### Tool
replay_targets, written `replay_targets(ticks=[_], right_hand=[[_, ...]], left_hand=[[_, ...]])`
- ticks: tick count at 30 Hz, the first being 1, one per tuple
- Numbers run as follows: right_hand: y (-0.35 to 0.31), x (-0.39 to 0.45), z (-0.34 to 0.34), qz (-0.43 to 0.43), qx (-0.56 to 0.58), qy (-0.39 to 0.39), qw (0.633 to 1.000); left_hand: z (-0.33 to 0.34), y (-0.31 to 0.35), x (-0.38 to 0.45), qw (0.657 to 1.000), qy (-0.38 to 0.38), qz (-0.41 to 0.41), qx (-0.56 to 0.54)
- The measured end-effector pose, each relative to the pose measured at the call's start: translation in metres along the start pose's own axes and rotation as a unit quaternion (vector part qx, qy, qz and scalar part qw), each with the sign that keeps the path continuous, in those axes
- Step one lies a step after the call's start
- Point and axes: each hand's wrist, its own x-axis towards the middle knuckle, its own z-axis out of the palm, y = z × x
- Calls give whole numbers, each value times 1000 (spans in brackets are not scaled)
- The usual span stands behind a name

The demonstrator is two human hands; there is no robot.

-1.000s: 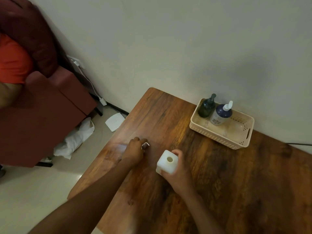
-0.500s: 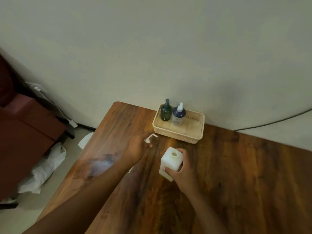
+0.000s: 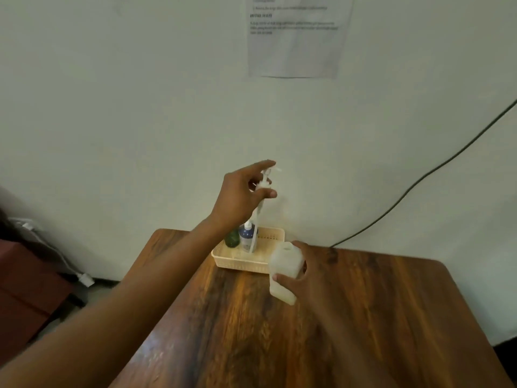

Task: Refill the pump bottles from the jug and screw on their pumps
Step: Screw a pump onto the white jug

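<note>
two hands work: left hand point(image 3: 240, 194) pinches a white pump point(image 3: 264, 182) aloft, right hand point(image 3: 303, 268) grips the open white bottle point(image 3: 284, 271) below it.

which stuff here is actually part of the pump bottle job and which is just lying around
Part of the job:
- white bottle, gripped by the right hand
- pump, held up by the left hand
- green bottle and blue bottle in the basket

Just lying about:
- paper notice on the wall
- black cable
- white plug

A pale wall point(image 3: 140, 107) carries a taped paper point(image 3: 298, 49) and a dark cable point(image 3: 436, 169); the wooden table point(image 3: 363, 317) stands against it.
</note>
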Motion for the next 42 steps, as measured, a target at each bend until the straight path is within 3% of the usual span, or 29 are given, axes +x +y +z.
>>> replay_targets(ticks=[5,11,27,42], right_hand=[[-11,-3,-21,-45,24,0,999],[-17,-3,-27,-48,13,33,998],[-20,7,-31,-68,-1,35,997],[-65,26,-62,-85,2,82,993]], left_hand=[[-14,82,26,997,33,45,-51],[-13,122,27,995,47,64,-62],[-7,121,17,989,95,62,-94],[29,75,-28,993,77,60,-66]])
